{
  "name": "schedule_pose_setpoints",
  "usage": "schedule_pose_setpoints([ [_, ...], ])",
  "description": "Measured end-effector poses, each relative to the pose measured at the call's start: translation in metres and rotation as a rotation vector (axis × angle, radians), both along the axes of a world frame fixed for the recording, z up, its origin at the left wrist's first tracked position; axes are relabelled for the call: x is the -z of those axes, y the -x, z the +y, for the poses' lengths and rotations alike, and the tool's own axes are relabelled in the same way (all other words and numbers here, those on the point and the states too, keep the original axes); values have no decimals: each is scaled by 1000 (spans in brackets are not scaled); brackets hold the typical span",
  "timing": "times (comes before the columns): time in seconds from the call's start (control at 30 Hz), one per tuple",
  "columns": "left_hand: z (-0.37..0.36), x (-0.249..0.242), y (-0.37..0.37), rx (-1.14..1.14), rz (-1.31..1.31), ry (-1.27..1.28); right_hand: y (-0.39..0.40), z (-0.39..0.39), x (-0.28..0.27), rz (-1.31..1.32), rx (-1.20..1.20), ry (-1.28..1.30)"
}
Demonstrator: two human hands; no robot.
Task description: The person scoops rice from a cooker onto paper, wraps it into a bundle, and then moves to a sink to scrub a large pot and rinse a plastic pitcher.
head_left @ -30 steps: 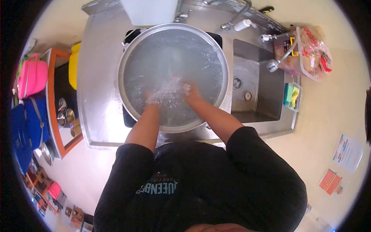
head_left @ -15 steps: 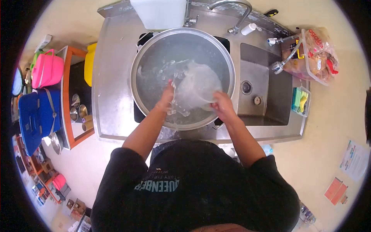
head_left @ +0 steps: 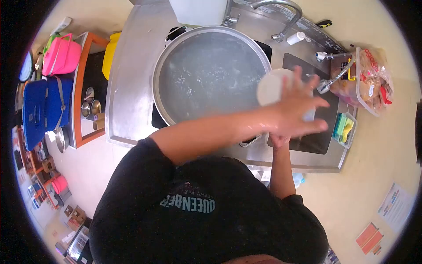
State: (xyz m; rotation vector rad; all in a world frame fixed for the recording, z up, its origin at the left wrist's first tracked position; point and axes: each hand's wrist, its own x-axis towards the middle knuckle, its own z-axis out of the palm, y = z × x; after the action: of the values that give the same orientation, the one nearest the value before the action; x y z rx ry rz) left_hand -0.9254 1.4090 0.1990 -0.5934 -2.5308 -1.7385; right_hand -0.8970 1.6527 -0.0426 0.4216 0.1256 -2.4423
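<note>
My left hand (head_left: 303,112), wet and slightly blurred, reaches across to the right with its fingers spread and nothing in them. It is over the sink (head_left: 310,143), in front of a whitish round bowl (head_left: 269,88). My right hand (head_left: 279,140) is below it, partly covered by the left wrist; its fingers appear closed on the near side of the bowl, though the grip itself is largely hidden. The bowl is between the large metal pot (head_left: 157,83) and the sink. Cloudy water (head_left: 206,83) in the pot has small bubbles on its surface.
Behind the pot stand a white container (head_left: 198,11) and a curved faucet (head_left: 281,9). A spray hose head (head_left: 324,86) hangs over the sink. To the right are a plastic bin with bags (head_left: 371,81) and a sponge holder (head_left: 345,130). Orange-edged shelving (head_left: 81,88) stands left.
Both hands and the bowl have left the pot's water and moved right to the sink. My left hand has crossed over my right. The splashing has calmed.
</note>
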Motion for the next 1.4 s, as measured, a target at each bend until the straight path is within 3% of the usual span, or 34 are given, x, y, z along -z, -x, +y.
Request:
schedule_pose_setpoints([
  [0.13, 43, -45, -26, 121, 229, 5, 19, -12, -19, 50, -5, -111],
  [0.23, 32, -41, -48, 17, 360, -84, 35, -25, -35, 100, -37, -234],
  [0.3, -11, -16, -52, -204, 401, 137, 48, -42, -47, 151, -83, -342],
  [0.33, -51, 8, -52, -290, 392, 102, 58, -52, -54, 196, -110, -419],
  [0.43, -140, 115, -63, -722, 261, 225, 82, -114, -73, 531, -202, -847],
  [0.47, -154, 168, -66, -777, 131, 46, 80, -146, -78, 770, -215, -1096],
  [0.53, -177, 282, -56, -764, -329, -559, 71, -206, -74, 1393, -126, -1556],
  [0.6, -197, 279, -70, -709, -572, -1394, 69, -241, -46, 2050, -32, -1778],
  [0.63, -203, 273, -71, -635, -688, -1814, 65, -249, -34, 2131, -111, -1838],
  [0.67, -208, 271, -67, -852, -719, -1812, 60, -254, -23, 2211, -200, -1896],
  [0.77, -219, 341, -81, -742, -687, -1657, 64, -248, 17, 2468, -337, -1989],
  [0.8, -215, 363, -78, -844, -766, -1515, 65, -244, 32, 2553, -369, -2001],
  [0.9, -206, 405, -80, -1045, -1000, -1058, 57, -233, 66, 2498, -765, -2092],
  [0.97, -200, 412, -83, -1031, -1087, -793, 41, -212, 117, 2184, -901, -1978],
  [1.03, -198, 411, -90, -979, -1109, -496, 36, -207, 137, 2204, -682, -1954],
  [1.07, -197, 411, -92, -955, -1119, -349, 24, -202, 134, 2350, -419, -1979],
  [1.13, -203, 413, -97, -897, -1154, -137, 9, -199, 113, 2302, -549, -2060],
  [1.17, -207, 413, -101, -863, -1184, -46, -3, -212, 82, 2061, -936, -2087],
  [1.2, -213, 409, -102, -871, -1215, -49, -10, -225, 52, 1789, -1275, -2065],
  [1.27, -231, 385, -102, -935, -1314, -180, -17, -237, 7, 1685, -1218, -2089],
  [1.37, -230, 351, -114, -1124, -1091, -1059, -21, -239, -32, 1278, -1090, -2026],
  [1.4, -228, 356, -120, -1067, -1066, -1048, -22, -235, -41, 1101, -1039, -1977],
])
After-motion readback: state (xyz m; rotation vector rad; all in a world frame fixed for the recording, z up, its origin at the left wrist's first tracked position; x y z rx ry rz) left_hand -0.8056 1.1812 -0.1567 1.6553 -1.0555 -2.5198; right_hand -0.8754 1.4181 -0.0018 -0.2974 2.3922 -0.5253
